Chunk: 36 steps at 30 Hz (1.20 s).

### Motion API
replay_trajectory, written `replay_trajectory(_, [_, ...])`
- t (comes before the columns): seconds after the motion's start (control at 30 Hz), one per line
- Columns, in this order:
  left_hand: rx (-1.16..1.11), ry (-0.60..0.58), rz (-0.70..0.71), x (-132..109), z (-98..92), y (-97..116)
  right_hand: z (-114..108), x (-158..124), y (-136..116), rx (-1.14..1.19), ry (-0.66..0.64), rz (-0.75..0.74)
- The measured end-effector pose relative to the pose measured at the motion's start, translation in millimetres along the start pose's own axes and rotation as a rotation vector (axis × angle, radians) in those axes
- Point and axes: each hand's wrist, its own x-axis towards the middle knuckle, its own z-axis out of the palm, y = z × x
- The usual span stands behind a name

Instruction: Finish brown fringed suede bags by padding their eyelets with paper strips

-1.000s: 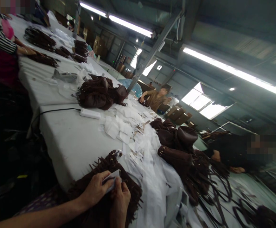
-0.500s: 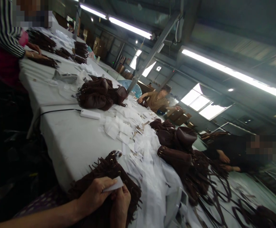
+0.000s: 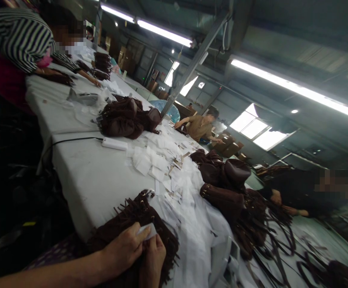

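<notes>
My left hand (image 3: 126,246) pinches one side of a small white slip (image 3: 148,231), which looks like paper or thin plastic. Fingers of my right hand (image 3: 154,256) close on the slip's lower right edge, close beside the left fingertips. Beneath both hands lies a dark brown fringed bag (image 3: 138,206) with metal eyelets, at the table's near edge. My hands and forearms cover part of the bag. What the slip carries, if anything, is too blurred to make out.
White paper pieces (image 3: 145,160) and sheets cover the table's (image 3: 80,180) middle. Brown bags (image 3: 126,118) lie farther back; more bags (image 3: 224,196) with long straps lie right. A white power strip (image 3: 114,144) trails a cord. Co-workers stand around the table.
My fingers have shifted on the white slip, and less of it shows now. At the far left, the co-worker in stripes has leaned forward and stretched an arm over the table.
</notes>
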Motion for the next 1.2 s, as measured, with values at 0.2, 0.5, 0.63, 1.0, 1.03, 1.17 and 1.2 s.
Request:
replay_trajectory(0.2, [-0.010, -0.016, -0.028, 0.6, -3.8, 2.2, 2.4, -1.4, 0.2, -0.098, -0.021, -0.042])
replay_trajectory(0.5, [-0.421, 0.186, -0.237, 1.5, -16.1, 6.5, 1.9, 5.0, 12.4, -0.075, 0.028, -0.072])
replay_trajectory(0.63, [-0.477, 0.172, -0.104, -2.7, -14.9, 3.0, 2.3, 2.7, 12.5, -0.077, 0.029, -0.093])
replay_trajectory(1.0, [-0.596, -0.035, -0.405, 21.4, -11.1, -1.2, 3.9, 1.9, 13.0, -0.103, 0.048, -0.082])
replay_trajectory(1.03, [-0.585, -0.047, -0.410, 23.8, -10.9, -0.8, 3.2, 2.4, 13.6, -0.116, 0.055, -0.089])
replay_trajectory(1.17, [-0.558, -0.085, -0.402, 27.3, -12.6, 0.9, 2.5, 1.9, 12.4, -0.146, 0.078, -0.107])
replay_trajectory(1.2, [-0.559, -0.092, -0.390, 27.1, -12.9, 0.7, 3.1, 1.3, 11.5, -0.149, 0.081, -0.105])
